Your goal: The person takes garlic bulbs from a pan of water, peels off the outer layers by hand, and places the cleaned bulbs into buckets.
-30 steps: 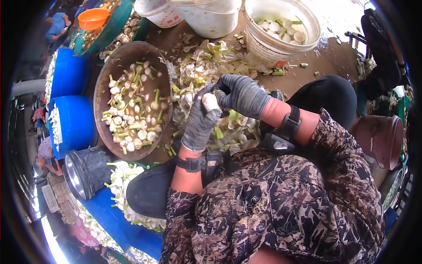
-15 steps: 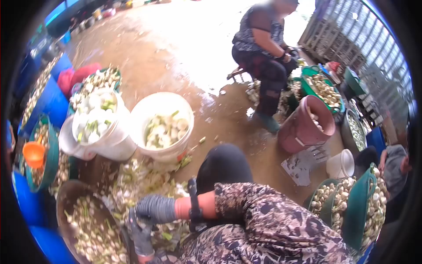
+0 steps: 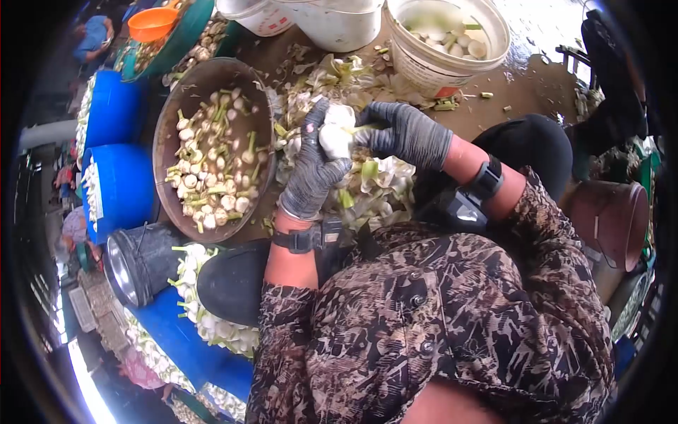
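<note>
A white garlic bulb (image 3: 335, 141) with a pale stem lies in my gloved left hand (image 3: 314, 166), whose fingers are wrapped around it. More white garlic or loose skin shows just above it, against the left fingers. My right hand (image 3: 409, 134), also gloved, is closed at the bulb's right side, pinching its pale stem; the fingertips are partly hidden. Under both hands a heap of garlic peelings (image 3: 381, 187) covers the floor. Left of my left hand stands a wide brown basin (image 3: 161, 141) with many stemmed garlic bulbs (image 3: 212, 177) in it.
A white bucket (image 3: 441, 67) holding trimmed bulbs stands beyond my right hand, beside another white bucket (image 3: 339, 25). Blue barrels (image 3: 123, 184) and a dark bucket (image 3: 141, 261) line the left. A reddish bucket (image 3: 614, 219) is at the right. An orange bowl (image 3: 152, 25) rests on a green tub.
The view has swung down and left, bringing both hands to the middle. Low over the peelings by the basin before, the hands are now raised together around a garlic bulb.
</note>
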`<state>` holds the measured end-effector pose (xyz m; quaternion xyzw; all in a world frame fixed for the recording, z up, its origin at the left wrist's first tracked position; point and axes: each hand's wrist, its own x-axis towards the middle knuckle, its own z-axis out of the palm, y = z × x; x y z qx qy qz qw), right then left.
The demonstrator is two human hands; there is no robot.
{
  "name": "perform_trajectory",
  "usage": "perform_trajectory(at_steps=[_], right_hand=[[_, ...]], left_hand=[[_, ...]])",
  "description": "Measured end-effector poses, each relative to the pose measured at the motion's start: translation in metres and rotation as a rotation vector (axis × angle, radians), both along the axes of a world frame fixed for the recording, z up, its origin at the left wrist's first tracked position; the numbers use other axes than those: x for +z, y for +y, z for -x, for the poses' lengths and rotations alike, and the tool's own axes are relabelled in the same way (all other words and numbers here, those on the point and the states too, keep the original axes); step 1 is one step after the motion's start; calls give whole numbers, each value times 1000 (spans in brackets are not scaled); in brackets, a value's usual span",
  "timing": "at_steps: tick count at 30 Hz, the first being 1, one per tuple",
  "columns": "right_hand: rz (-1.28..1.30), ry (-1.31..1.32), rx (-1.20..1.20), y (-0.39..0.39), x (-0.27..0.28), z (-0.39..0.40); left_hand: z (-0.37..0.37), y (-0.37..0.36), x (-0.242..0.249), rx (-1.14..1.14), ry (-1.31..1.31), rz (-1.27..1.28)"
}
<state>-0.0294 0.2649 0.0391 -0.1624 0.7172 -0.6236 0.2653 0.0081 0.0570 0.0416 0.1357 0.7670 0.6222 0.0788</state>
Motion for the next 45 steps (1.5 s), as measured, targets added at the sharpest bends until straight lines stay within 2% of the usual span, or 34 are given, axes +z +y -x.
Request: perform_trajectory(at_steps=[2, 3, 4, 7, 9, 12, 13, 14, 16, 17, 18, 20, 22, 24, 26, 28, 29, 30, 32, 33, 34, 36, 37, 38, 40, 41, 42, 43, 45], right_hand=[[34, 267, -163, -10, -14, -7], [-136, 475, -186, -11, -11, -7], [-189, 563, -205, -12, -11, -7], [-261, 471, -206, -16, -15, -2], [-295, 329, -226, -15, -16, 4], [-296, 168, -269, -14, -17, 16], [-160, -109, -350, -12, -14, 22], [-71, -170, -408, -8, -22, 32], [-266, -28, -429, 1, -33, 44], [-483, 226, -376, 10, -40, 52], [-482, 226, -375, 19, -42, 55], [-679, 344, -122, 23, -41, 59], [-648, 548, -157, 17, -38, 42], [-409, 320, -110, 8, -17, 31], [-286, 98, -29, 2, -4, 22], [-290, -66, 142, -6, -6, 17], [-409, -61, 237, -9, 7, 18], [-251, 84, 205, -9, -1, 12], [-258, 81, 160, -13, -8, 12], [-259, 85, 163, -14, -15, 14], [-225, 86, 127, -15, -22, 15], [-193, 88, 98, -14, -26, 18], [-198, -6, 29, -13, -27, 19], [-203, -100, -39, -11, -28, 21], [-472, 193, -150, -1, -30, 35], [-617, 326, -158, 3, -33, 42], [-762, 461, -167, 9, -35, 47], [-842, 367, -16, 17, -36, 51], [-944, 388, -25, 15, -31, 41]], left_hand=[[2, -3, -28, -8, -69, -205], [3, -1, -33, 61, -138, -71], [3, -3, -38, 100, -379, -190], [-4, 5, -40, 182, -330, -96], [-3, 3, -48, 32, -43, 152], [-7, 7, -30, 111, -45, 248], [-10, 7, -22, 76, -44, 179], [-10, 5, -26, 75, -46, 181], [-13, 2, -36, 20, -135, -236], [-15, 2, -26, -7, -192, -301], [-14, -1, -30, -7, -192, -300], [-12, -7, -31, -33, -215, -495], [-15, -4, -23, 43, -202, -494], [-10, -7, -33, 179, -43, -301], [-3, -6, -38, 139, 26, -263], [0, -2, -35, 154, 123, -75], [1, 0, -37, 130, 79, -125], [0, 1, -39, 122, 81, -126], [-2, 2, -43, 165, -256, -513], [-2, 4, -45, 164, -308, -623], [0, 3, -48, 167, -305, -626], [2, 2, -53, 148, -19, -153], [0, 3, -54, 147, -147, -376], [0, 6, -49, 150, -146, -378], [-2, 11, -38, 106, -368, -787], [-3, 11, -35, 79, -412, -875], [-2, 11, -35, 77, -411, -874], [-2, 9, -37, 95, -382, -855], [1, 5, -42, 132, -350, -873]])
